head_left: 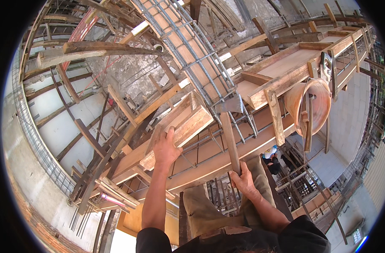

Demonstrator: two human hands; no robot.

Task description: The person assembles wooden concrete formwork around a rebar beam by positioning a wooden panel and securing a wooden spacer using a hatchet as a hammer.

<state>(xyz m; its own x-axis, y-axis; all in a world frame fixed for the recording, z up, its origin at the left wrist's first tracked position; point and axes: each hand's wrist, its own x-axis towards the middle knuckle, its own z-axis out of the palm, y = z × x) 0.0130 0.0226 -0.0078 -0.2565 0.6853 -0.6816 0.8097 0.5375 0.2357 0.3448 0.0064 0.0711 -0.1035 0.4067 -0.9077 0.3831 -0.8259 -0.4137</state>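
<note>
My right hand (245, 181) is closed around the lower end of a wooden handle. It belongs to a hatchet (230, 141), whose broad grey metal head points up and away from me, beside the steel bars. My left hand (166, 148) rests on a wooden formwork box (182, 128), its fingers over the near board and the thumb out to the right. That box lies across a long plywood beam form (203, 158) with reinforcing bars inside. From the far side a rebar cage (192, 50) runs down to meet the beam near the hatchet head.
An orange, bowl-like container (312, 105) hangs at right, with a handsaw (326, 66) above it. Another timber form (285, 63) extends to the far right. Timber props (91, 141) crowd the left. A person (270, 156) is visible far below, beside my leg.
</note>
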